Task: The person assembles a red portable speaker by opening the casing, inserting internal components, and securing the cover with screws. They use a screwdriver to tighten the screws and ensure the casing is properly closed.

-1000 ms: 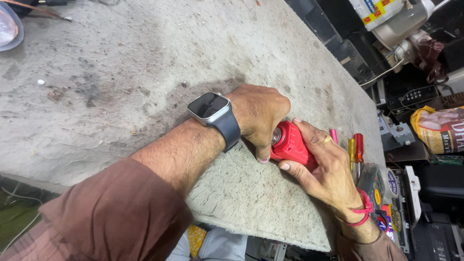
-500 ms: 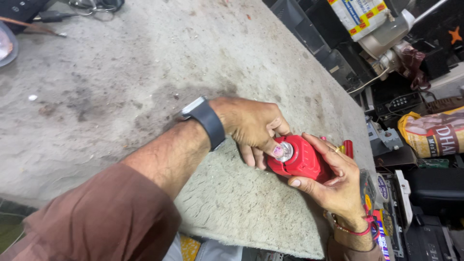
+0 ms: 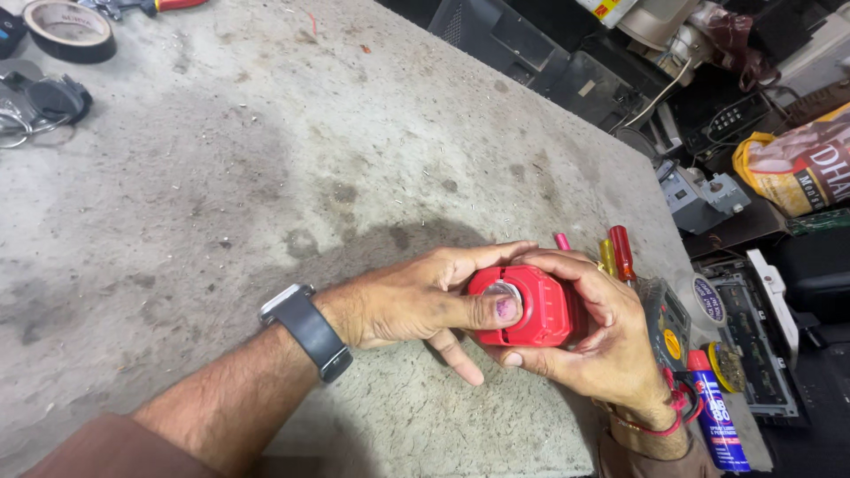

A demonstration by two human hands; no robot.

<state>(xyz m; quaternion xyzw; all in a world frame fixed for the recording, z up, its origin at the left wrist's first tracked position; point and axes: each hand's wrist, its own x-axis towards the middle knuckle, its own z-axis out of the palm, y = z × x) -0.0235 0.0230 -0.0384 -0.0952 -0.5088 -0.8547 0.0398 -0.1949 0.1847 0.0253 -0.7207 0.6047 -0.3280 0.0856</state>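
Both my hands hold a small red plastic device (image 3: 540,310) with a round clear window on its face, just above the grey stone worktop (image 3: 266,177) near its right edge. My left hand (image 3: 416,296), with a dark smartwatch (image 3: 305,329) on the wrist, grips the device from the left and its thumb presses on the round window. My right hand (image 3: 593,341) cups the device from the right and below, fingers curled over its top. A red thread band circles my right wrist.
Red and yellow screwdriver handles (image 3: 615,252) lie just behind my right hand. A blue spray can (image 3: 717,416) stands at the right edge. A tape roll (image 3: 69,31) and dark parts (image 3: 40,97) lie far left. Electronic clutter and a printed bag (image 3: 797,168) fill the right side.
The device has turned so its face with the round window points up. My left thumb now presses on that window. The view has shifted, showing more of the worktop.
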